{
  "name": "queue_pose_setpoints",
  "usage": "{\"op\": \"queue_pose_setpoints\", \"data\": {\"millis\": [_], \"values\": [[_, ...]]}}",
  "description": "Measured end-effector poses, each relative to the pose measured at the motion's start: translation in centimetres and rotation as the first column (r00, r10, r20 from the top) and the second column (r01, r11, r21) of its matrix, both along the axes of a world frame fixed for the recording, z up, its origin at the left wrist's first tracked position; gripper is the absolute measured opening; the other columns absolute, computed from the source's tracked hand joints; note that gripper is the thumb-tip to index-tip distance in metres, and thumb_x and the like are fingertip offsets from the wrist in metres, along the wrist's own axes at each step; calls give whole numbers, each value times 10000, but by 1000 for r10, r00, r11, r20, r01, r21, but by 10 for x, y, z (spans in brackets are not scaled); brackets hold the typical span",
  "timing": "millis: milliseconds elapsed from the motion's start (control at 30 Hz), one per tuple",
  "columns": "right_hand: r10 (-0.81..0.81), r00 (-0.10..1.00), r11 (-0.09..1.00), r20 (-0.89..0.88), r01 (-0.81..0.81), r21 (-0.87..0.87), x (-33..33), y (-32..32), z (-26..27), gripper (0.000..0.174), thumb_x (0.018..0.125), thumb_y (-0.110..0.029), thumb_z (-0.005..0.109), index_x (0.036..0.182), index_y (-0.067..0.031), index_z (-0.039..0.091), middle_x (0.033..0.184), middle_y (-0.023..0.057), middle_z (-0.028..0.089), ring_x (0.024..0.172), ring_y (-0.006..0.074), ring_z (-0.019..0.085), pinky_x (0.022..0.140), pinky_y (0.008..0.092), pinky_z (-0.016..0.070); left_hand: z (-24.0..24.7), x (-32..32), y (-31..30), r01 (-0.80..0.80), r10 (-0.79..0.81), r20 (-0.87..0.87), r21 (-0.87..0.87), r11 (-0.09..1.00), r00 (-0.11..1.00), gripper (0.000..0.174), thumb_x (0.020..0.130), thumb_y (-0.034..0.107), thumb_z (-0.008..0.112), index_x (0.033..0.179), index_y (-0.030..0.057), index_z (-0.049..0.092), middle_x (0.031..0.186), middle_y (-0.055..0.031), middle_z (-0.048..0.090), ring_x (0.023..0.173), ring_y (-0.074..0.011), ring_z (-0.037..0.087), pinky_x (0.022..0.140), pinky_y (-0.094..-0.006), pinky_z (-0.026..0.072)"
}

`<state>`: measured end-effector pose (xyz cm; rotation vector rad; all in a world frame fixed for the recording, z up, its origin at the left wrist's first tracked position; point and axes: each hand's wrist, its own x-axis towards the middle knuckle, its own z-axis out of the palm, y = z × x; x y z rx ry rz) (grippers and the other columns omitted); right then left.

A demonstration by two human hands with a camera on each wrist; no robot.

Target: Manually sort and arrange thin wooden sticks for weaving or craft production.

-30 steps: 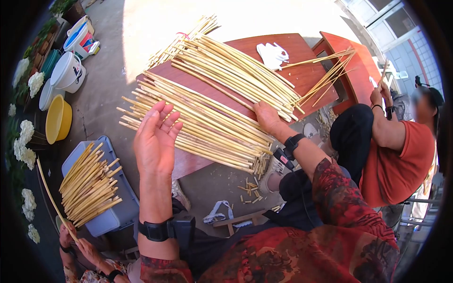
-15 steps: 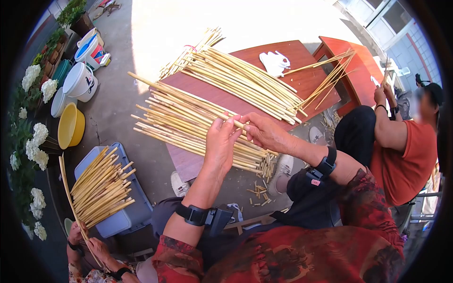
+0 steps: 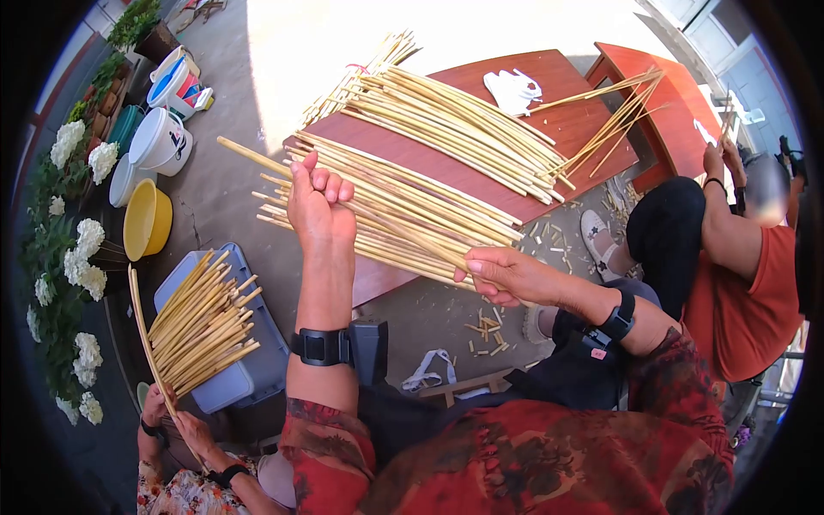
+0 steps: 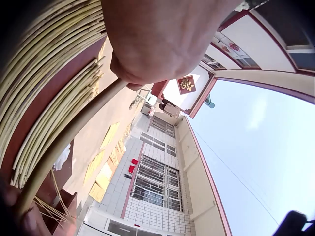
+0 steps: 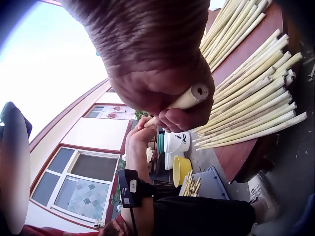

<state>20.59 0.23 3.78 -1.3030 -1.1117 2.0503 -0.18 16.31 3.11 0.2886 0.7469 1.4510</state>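
One pale yellow stalk [image 4: 71, 130] runs slantwise between my hands, above the others on the table. My left hand [image 3: 322, 206] holds it toward its far end, fingers curled, and a length of it sticks out beyond to the left. My right hand [image 3: 506, 276] grips the near end, with the thumb along the top. In the right wrist view, the cut end [image 5: 199, 92] with its dark core pokes out of the right fist. Beneath, a row of similar stalks [image 3: 412, 202] lies on the red-brown table [image 3: 378, 283].
Another row of stalks [image 3: 455, 129] lies farther back, near a white glove [image 3: 512, 92]. At left, a grey-blue bin [image 3: 270, 343] carries shorter stalks, beside a yellow basin [image 3: 148, 221]. Cut bits [image 3: 489, 333] litter the ground. People sit on both sides, handling stalks.
First the left hand was raised with nothing in it and the right touched stalks on the table. Then both met on one stalk; now they have spread apart along it.
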Motion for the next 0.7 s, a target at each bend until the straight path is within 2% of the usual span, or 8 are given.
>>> {"op": "queue_pose_setpoints", "data": {"millis": [233, 300, 333, 433, 500, 600, 667, 700], "values": [[105, 993, 994, 44, -105, 0, 29, -13, -5, 330, 922, -306, 332, 995, -41, 513, 553, -23, 384, 474, 44, 349, 416, 184, 306, 1, -49, 27, -197, 197, 24, -1, 980, 980, 375, 932, 340, 254, 960, 12, 433, 589, 4, 314, 442, -91, 267, 398, -231, 273], [77, 972, 958, 223, -134, 255, 36, -17, -17, 321, 921, -304, 334, 992, -48, 517, 560, -21, 387, 472, 48, 345, 422, 185, 312, -4, -43, 27, -210, 210, 11, -2, 978, 978, 382, 932, 347, 243, 970, 15, 429, 593, 5, 316, 443, -92, 269, 399, -231, 274], [64, 974, 961, 217, -119, 251, 37, -18, -19, 321, 921, -304, 334, 992, -48, 517, 560, -21, 387, 472, 48, 345, 422, 185, 312, -6, -37, 27, -226, 226, 9, 1, 974, 974, 390, 932, 355, 232, 980, 18, 424, 598, 6, 318, 444, -94, 270, 400, -231, 276], [12, 972, 956, 233, -80, 283, 38, -16, -17, 320, 923, -304, 327, 986, -56, 520, 564, -24, 388, 460, 50, 338, 422, 178, 320, -15, 4, 14, -121, 121, 11, 9, 993, 993, 379, 935, 342, 219, 983, 21, 412, 622, 0, 332, 460, -94, 282, 413, -235, 278], [-51, 999, 999, 13, 51, 16, 34, -12, -11, 317, 924, -302, 320, 989, -62, 517, 587, -29, 393, 465, 40, 338, 409, 165, 309, -20, 43, -6, 14, -14, -7, 27, 1000, 1000, 358, 938, 320, 218, 986, 19, 405, 638, -9, 342, 486, -99, 298, 446, -239, 294], [-164, 986, 981, -24, 160, -106, 32, -1, -9, 356, 914, -347, 350, 1023, -41, 497, 582, -25, 383, 450, 26, 297, 374, 157, 243, -29, 94, -55, 283, -283, 14, 2, 959, 959, 320, 938, 292, 250, 1011, 19, 400, 661, -20, 348, 557, -112, 332, 519, -260, 332], [-229, 966, 965, -119, 209, -158, 35, 3, -15, 352, 909, -344, 362, 1022, -39, 494, 594, -11, 407, 433, 26, 304, 352, 154, 230, -36, 108, -78, 456, -458, 16, 61, 888, 889, 313, 933, 278, 284, 1041, 6, 392, 692, -30, 384, 618, -131, 387, 593, -285, 384], [-273, 939, 953, -210, 233, -196, 35, 6, -15, 338, 911, -322, 348, 1005, -32, 493, 614, -4, 418, 431, 23, 315, 345, 153, 239, -34, 108, -85, 464, -466, 15, 64, 884, 885, 313, 933, 278, 284, 1041, 6, 392, 692, -30, 384, 618, -131, 387, 593, -285, 384]]}}
